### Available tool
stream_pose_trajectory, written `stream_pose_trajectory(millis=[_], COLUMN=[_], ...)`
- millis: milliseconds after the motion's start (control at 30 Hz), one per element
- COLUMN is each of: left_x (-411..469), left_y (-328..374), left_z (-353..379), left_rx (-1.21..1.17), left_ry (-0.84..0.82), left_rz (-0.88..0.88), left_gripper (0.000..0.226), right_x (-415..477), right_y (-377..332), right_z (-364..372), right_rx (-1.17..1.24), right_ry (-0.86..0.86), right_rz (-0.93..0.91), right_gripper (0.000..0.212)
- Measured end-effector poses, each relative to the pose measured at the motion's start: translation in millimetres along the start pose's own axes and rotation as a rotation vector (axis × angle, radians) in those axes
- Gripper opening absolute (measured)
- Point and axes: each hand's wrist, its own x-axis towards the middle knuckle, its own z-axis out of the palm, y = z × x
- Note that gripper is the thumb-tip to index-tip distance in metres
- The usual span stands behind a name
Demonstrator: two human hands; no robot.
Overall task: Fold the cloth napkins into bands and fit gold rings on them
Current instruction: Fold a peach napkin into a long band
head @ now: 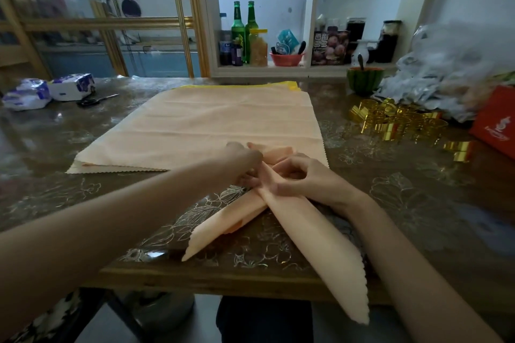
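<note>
1. Far left on the bench lie some tissue packs and a pair of scissors. They are well apart from the work, and I see no trouble coming from them.
2. The stack of napkins lies flat in the middle, with its near right corner under the hands. A forearm dragging across it could skew the top sheet.
3. The left hand reaches in over that corner. Its fingers are curled down and pinch the folded napkin where its two arms cross.
4. That napkin, which looks to be one cloth, is already a narrow band bent so that its ends cross in front of the person. The shorter end lies on the bench and the longer one hangs past the near edge. If either grip slackens, I'd guess the hanging weight could pull the fold open or drag the band off.
5. The right hand sits on the crossing, fingers curled round the band and thumb close to forefinger. I can see no ring on the napkin yet.
6. The gold rings are heaped to the right, well apart from both hands. Fetching one means a hand must let go, and that is when the layers may spring loose. A hasty reach could also scatter the heap.
</note>
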Motion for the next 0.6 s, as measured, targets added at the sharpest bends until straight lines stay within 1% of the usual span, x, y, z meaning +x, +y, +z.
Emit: stream_pose_trajectory(millis=[33,133,167,233,267,333,433,533,600], left_x=[-10,-42,-48,-46,-43,-34,-30,-27,-25], left_y=[0,-15,-18,-26,-28,-27,-18,-16,-19], left_z=[1,0,0,2,4,5,-1,-15,-26], left_rx=[0.080,0.477,0.580,0.728,0.764,0.783,0.798,0.874,0.920], left_ry=[0.021,-0.040,-0.052,-0.032,-0.017,-0.033,-0.129,-0.222,-0.299], left_rz=[0.026,0.206,0.240,0.260,0.258,0.257,0.301,0.356,0.366], left_gripper=[0.011,0.016,0.019,0.039,0.044,0.042,0.027,0.031,0.029], right_x=[0,-1,-1,0,0,-2,-3,1,3], right_y=[1,2,2,4,5,3,3,6,7], right_z=[4,9,9,9,8,7,5,4,5], right_rx=[-0.053,-0.066,-0.071,-0.109,-0.119,-0.168,-0.237,-0.265,-0.274], right_ry=[0.028,0.132,0.153,0.199,0.219,0.218,0.167,0.187,0.203], right_rz=[-0.020,-0.072,-0.089,-0.124,-0.133,-0.127,-0.110,-0.098,-0.118], right_gripper=[0.033,0.031,0.029,0.029,0.030,0.030,0.024,0.025,0.024])
